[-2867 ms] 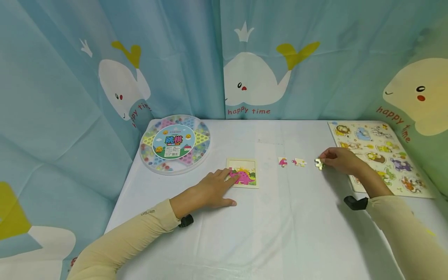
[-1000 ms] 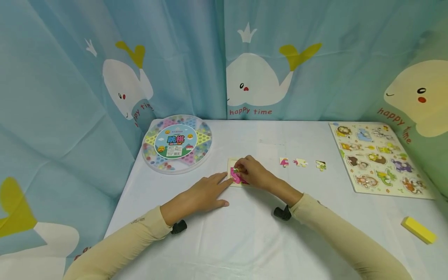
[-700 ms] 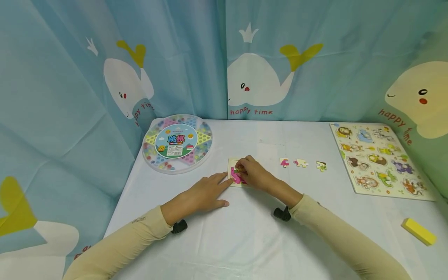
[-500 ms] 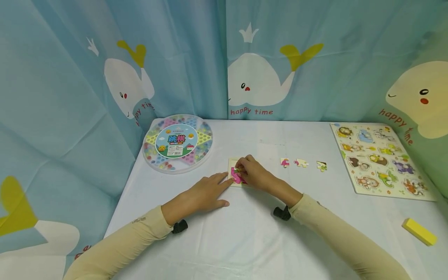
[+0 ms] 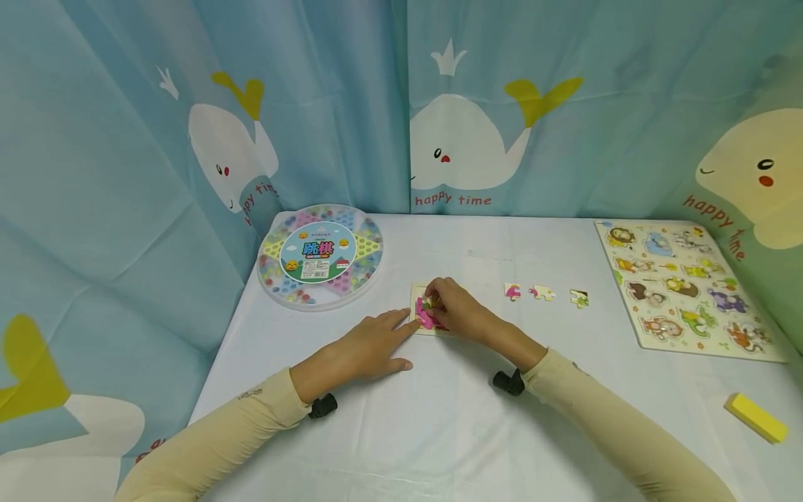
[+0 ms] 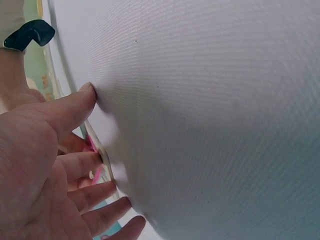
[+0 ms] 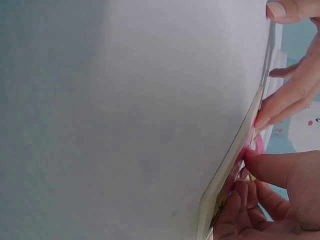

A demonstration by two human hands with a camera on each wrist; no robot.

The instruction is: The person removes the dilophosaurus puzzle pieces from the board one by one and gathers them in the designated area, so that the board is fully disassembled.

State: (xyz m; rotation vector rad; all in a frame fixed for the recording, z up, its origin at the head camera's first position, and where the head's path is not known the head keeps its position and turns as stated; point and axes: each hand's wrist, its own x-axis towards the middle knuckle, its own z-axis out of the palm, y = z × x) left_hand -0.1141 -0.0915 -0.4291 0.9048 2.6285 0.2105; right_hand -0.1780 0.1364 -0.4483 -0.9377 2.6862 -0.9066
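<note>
Right now, your right hand point(image 5: 461, 312) pinches a small puzzle piece point(image 5: 426, 305) between thumb and fingertips, right over the dinosaur puzzle tray point(image 5: 413, 293); that grip is closed on the piece. The tray lies flat around the middle of the bench point(image 5: 439, 425), rather nearer the far edge than the near one, with pink showing between your fingers (most of the picture is hidden by your right hand). Your left hand point(image 5: 366, 346) is spread with its grip open, the index fingertip resting on the tray near its left near corner and the thumb held out toward the near edge.

To the right of the tray, three loose pieces run in a row toward the right edge: a pink one point(image 5: 512, 292), a pale one point(image 5: 541, 293) and a greenish one point(image 5: 579, 299), all apart from each other. At the bench's far left corner you have the round marble game point(image 5: 318, 252); by the far right corner lies the animal board point(image 5: 718, 347). A yellow block point(image 5: 755, 418) sits near the right edge, and a whale-print curtain point(image 5: 326, 118) hangs behind the far edge.
</note>
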